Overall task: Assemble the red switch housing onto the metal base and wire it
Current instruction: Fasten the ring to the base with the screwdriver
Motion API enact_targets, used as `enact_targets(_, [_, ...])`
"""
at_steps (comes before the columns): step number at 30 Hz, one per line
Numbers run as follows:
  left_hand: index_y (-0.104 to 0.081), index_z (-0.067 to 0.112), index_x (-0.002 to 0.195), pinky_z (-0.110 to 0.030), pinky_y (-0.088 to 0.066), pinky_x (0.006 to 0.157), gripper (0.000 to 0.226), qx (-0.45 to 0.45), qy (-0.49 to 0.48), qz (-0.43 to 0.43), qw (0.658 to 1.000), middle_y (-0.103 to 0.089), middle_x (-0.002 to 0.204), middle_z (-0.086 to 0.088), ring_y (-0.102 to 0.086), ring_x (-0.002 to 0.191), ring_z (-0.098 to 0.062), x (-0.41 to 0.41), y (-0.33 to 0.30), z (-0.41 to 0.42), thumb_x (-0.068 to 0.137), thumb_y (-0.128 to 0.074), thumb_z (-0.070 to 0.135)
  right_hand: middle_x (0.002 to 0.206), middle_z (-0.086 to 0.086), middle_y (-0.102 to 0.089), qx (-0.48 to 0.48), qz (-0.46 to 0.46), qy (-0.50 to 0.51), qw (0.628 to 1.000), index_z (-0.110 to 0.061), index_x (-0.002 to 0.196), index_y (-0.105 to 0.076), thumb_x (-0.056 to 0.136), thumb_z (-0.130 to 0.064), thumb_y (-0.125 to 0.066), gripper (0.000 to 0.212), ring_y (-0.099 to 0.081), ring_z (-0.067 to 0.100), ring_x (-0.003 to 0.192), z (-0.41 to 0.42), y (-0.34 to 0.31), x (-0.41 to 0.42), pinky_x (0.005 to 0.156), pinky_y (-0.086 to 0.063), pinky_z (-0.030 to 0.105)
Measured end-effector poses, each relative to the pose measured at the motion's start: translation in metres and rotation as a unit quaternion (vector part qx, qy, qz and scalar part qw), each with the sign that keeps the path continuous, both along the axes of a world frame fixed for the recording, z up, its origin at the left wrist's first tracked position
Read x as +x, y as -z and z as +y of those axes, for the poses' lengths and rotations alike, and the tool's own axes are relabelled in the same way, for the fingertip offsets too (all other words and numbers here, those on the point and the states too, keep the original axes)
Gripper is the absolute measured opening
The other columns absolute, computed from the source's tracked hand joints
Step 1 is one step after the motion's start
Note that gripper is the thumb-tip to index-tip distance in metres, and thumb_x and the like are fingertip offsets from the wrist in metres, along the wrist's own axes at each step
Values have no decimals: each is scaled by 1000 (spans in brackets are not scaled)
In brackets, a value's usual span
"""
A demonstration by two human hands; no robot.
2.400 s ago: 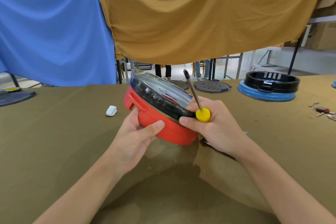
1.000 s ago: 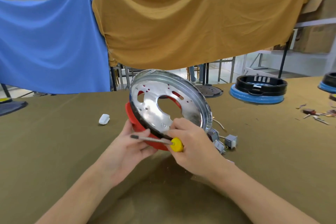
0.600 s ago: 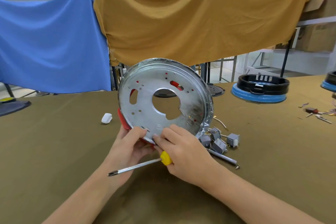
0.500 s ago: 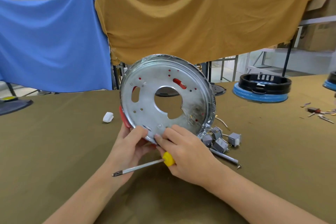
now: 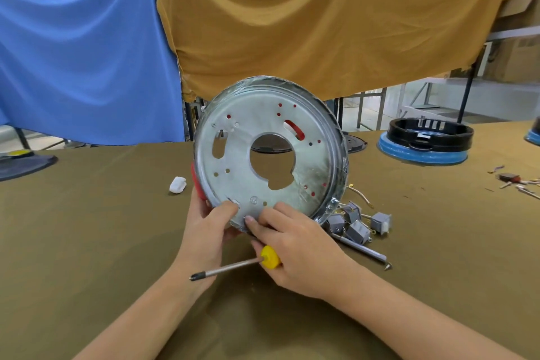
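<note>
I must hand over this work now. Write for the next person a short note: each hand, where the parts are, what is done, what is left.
Left hand: grips the lower rim of the round metal base, held on edge; red housing sits behind it.
Right hand: holds the yellow-handled screwdriver, fingers on the base's rim.
Grey switches with wires lie on the table at the right.
Done: housing against base.
Left: fastening not confirmed; wiring.
</note>
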State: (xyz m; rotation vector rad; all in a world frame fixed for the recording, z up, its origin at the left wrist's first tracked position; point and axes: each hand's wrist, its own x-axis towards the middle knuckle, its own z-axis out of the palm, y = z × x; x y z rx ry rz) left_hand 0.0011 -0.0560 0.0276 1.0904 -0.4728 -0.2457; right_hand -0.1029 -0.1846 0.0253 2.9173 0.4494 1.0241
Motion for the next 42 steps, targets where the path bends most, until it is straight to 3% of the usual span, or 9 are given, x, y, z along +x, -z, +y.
enact_targets(5, [-57, 25, 128, -31, -58, 60, 53, 11, -55, 14, 998, -75, 105, -2, -74, 89, -23, 0, 2, -2, 91, -50, -12, 97, 5, -62, -7, 14, 10, 1000, -2, 125, -65, 92, -23, -61, 39, -55, 22, 87, 5, 0, 1, 77, -52, 32])
enact_targets(11, [-58, 26, 121, -44, -59, 79, 51, 24, -89, -1, 996, -72, 112, -6, -70, 102, -31, -1, 1, -4, 90, -51, -13, 102, 5, -60, 13, 48, 12, 999, -3, 134, -58, 94, -24, -59, 45, -53, 22, 91, 3, 0, 0, 83, -49, 33])
enact_targets(15, [-59, 29, 116, -47, -58, 83, 52, 22, -97, -18, 995, -72, 112, -3, -70, 104, -30, 1, 1, -5, 89, -51, -14, 109, 4, -56, 62, 63, -5, 996, -7, 140, -53, 96, -23, -57, 46, -47, 19, 98, 0, 0, 2, 90, -45, 31])
enact_targets(20, [-58, 28, 122, -35, -60, 68, 51, 18, -91, -9, 996, -73, 108, 1, -72, 97, -25, 2, 2, -4, 89, -52, -12, 108, 1, -56, 61, 59, -4, 996, -9, 138, -56, 96, -24, -57, 45, -45, 15, 97, 0, -1, 1, 88, -44, 27])
enact_targets(25, [-55, 21, 129, -33, -58, 57, 51, 14, -77, 29, 996, -74, 102, -2, -74, 80, -22, 3, 1, -3, 89, -50, -10, 108, 0, -56, 71, 57, -9, 996, -10, 136, -57, 96, -24, -57, 43, -46, 15, 97, 1, -1, 2, 86, -46, 27])
enact_targets(32, [-57, 19, 125, -34, -57, 55, 48, 12, -66, 55, 996, -73, 103, -6, -74, 75, -21, 2, 1, -4, 89, -49, -11, 106, 1, -56, 79, 73, -9, 994, -11, 133, -60, 96, -25, -56, 39, -46, 15, 96, 1, -1, 3, 84, -41, 24])
enact_targets(35, [-55, 17, 128, -34, -58, 57, 48, 12, -62, 45, 997, -73, 103, -6, -74, 79, -22, 2, 1, -2, 90, -49, -11, 106, 0, -56, 149, 90, -19, 985, -15, 128, -65, 96, -23, -59, 33, -49, 14, 97, 0, -2, 3, 84, -45, 26])
enact_targets(38, [-53, 19, 131, -34, -60, 68, 50, 24, -60, 14, 998, -71, 115, -7, -72, 97, -27, 0, 1, -1, 91, -49, -11, 104, -4, -58, 224, 115, -24, 967, -22, 122, -70, 95, -23, -61, 28, -52, 8, 97, -3, -5, 2, 85, -44, 22])
enact_targets(42, [-56, 25, 125, -33, -60, 66, 50, 40, -74, 5, 996, -72, 111, -3, -71, 94, -23, 2, 3, -3, 90, -51, -11, 98, -2, -61, 275, 165, -34, 947, -15, 98, -74, 98, -26, -58, 19, -56, 8, 90, -10, -11, 3, 82, -45, 27])
